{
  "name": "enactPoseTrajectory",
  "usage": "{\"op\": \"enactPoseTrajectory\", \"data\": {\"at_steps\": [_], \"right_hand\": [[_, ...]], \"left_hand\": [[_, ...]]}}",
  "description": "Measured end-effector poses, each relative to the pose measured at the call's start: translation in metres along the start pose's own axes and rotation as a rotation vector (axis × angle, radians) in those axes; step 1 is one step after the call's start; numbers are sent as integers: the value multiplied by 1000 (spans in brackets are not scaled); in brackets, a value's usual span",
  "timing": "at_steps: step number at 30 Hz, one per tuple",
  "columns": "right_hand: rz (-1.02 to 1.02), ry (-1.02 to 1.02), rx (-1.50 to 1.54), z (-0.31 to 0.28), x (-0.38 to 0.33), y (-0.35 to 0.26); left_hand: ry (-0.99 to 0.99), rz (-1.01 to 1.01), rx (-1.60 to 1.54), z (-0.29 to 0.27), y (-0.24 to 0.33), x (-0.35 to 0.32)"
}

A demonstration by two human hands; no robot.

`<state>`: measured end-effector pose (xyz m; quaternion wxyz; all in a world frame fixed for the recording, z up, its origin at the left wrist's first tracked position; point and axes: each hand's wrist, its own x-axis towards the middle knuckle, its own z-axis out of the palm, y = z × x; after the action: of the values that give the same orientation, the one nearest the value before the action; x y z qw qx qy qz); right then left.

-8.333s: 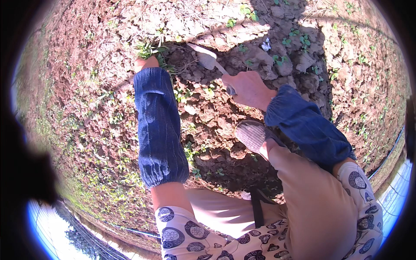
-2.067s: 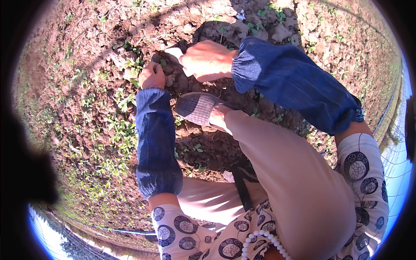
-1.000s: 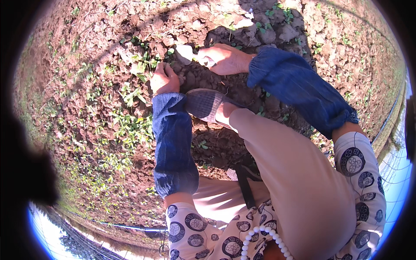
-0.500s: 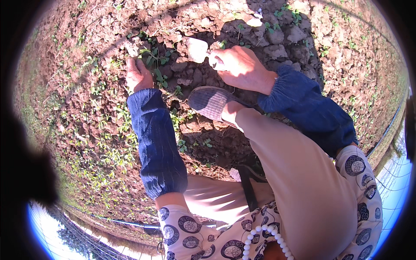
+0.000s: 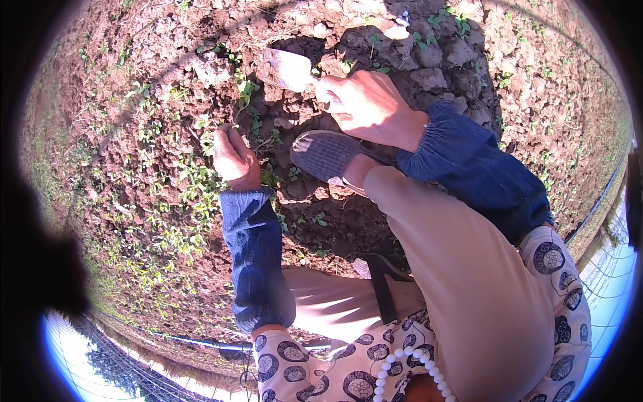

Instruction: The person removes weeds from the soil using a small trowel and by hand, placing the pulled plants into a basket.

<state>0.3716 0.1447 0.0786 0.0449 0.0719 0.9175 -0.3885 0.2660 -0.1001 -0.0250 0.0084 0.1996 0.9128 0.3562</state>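
Observation:
My right hand (image 5: pixel 368 110) is wrapped round the handle of a small trowel, most of which the fingers hide. The trowel's pale, flat blade (image 5: pixel 288 70) points left over broken brown soil. Closer to me on the left, my left hand (image 5: pixel 236 159) has its thumb and fingers pinched together on a thin green weed (image 5: pixel 245 90). The weed's leaves stretch away from the fingertips toward the blade. Between the hands and nearer to me is my shoe (image 5: pixel 325 155), dark and ribbed.
Low green seedlings (image 5: pixel 177 244) grow thickly on the left. Large dry clods (image 5: pixel 429 79) lie in shade beyond my right hand. My bent knee (image 5: pixel 462 248) fills the lower right. A dark hose or line (image 5: pixel 596 204) runs along the right edge of the plot.
My left hand has drawn back toward me and slightly right. The trowel blade has swung left and a little farther away, while my right hand has shifted only slightly.

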Motion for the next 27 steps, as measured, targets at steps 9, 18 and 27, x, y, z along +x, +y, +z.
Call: {"op": "enactPoseTrajectory", "data": {"at_steps": [9,18,27], "right_hand": [[3,12,50,8,8,3],[-314,441,70,21,5,15],[95,2,182,-6,4,8]], "left_hand": [[-454,-395,378,41,-29,112],[-538,-474,485,60,-79,130],[-547,-487,399,71,-69,131]]}}
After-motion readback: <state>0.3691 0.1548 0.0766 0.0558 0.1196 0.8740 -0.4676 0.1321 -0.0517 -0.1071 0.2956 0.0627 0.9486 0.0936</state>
